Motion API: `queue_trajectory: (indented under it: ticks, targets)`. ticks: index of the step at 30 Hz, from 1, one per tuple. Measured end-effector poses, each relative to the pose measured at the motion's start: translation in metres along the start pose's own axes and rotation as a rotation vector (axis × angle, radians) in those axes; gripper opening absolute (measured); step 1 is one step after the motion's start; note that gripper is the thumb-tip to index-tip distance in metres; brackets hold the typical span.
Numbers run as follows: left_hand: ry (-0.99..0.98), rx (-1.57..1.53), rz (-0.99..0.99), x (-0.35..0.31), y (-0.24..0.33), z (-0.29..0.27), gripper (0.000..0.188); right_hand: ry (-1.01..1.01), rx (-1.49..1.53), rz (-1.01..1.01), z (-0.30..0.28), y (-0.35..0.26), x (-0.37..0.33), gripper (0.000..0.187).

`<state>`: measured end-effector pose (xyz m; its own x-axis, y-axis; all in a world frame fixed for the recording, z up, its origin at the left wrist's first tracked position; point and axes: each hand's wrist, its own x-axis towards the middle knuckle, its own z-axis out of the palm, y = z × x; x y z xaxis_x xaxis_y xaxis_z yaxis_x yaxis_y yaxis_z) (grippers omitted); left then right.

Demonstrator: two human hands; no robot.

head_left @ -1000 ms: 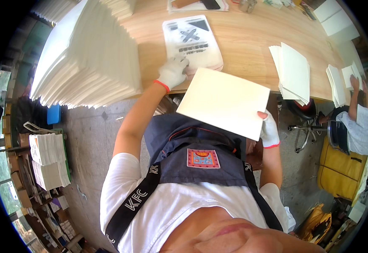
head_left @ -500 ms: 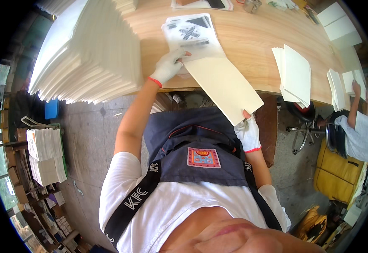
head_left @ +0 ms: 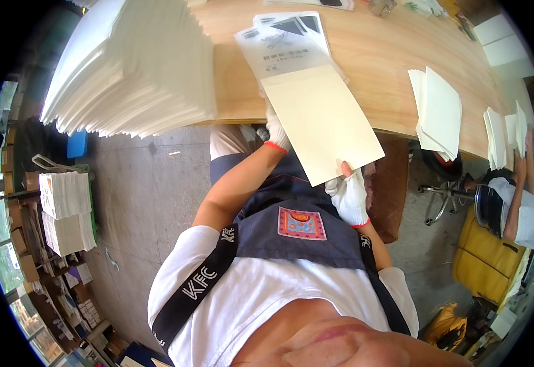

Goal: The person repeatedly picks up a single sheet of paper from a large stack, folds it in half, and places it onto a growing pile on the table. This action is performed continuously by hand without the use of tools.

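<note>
A cream paper pad slants from the table edge toward my lap. My right hand, in a white glove, grips its near edge, thumb on top and the other fingers beneath. At the pad's far end lies a translucent printed plastic bag; whether the pad's end is inside it I cannot make out. My left hand, also gloved, reaches under the pad's left side, with its fingers hidden. More printed bags lie flat on the table behind.
A tall stack of white paper pads stands left on the wooden table. Smaller piles lie at the right edge. A co-worker sits far right, holding white sheets. Bundled paper stands on a cart at left.
My left hand has moved from the bag on the table down under the pad's left side. The bag now sits askew over the other bags. My right hand still grips the pad's near edge.
</note>
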<state>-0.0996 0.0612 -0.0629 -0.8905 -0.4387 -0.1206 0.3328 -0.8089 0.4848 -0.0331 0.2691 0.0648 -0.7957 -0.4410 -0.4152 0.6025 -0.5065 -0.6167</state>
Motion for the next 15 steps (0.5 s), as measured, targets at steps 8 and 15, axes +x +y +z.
queue_trajectory:
  ticks: [8,15]
  targets:
    - [-0.223,0.551,-0.182,-0.072,-0.031,-0.017,0.042,0.065,-0.125,0.134,-0.022,0.019,0.031,0.029]
    - [0.255,0.762,-0.226,-0.078,-0.04,-0.025,0.023,-0.045,0.542,0.197,-0.009,0.056,0.132,0.03]
